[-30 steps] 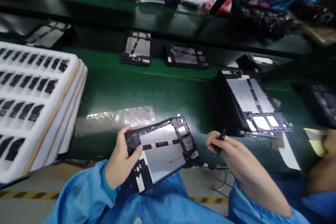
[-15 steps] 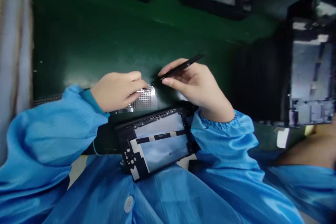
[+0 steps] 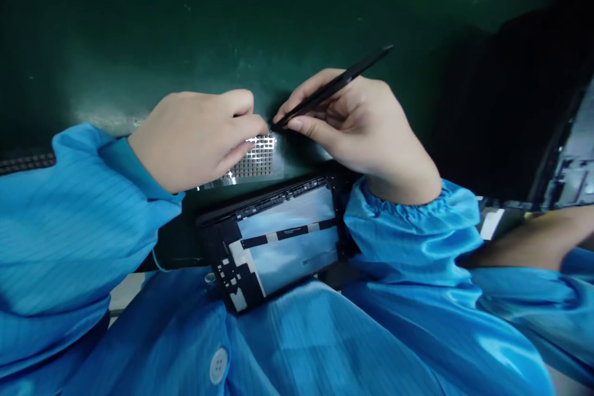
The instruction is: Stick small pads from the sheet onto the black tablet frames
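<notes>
My left hand (image 3: 199,136) rests with curled fingers on a shiny sheet of tiny parts (image 3: 253,161) lying on the green bench (image 3: 139,25). My right hand (image 3: 357,127) pinches black tweezers (image 3: 334,86), whose tip touches the sheet's right end just beside my left fingertips. A black tablet frame with a silver panel (image 3: 283,241) lies tilted on my lap against the bench edge, below both wrists, with neither hand on it. Both arms are in blue sleeves.
Another tablet frame (image 3: 573,167) shows at the right edge on a dark mat. A second person's bare forearm (image 3: 520,247) and blue sleeve reach in at the lower right.
A second ago my left hand held the tablet frame; it let go and moved onto the parts sheet. My right hand brought the tweezers down to the sheet. My head has leaned closer.
</notes>
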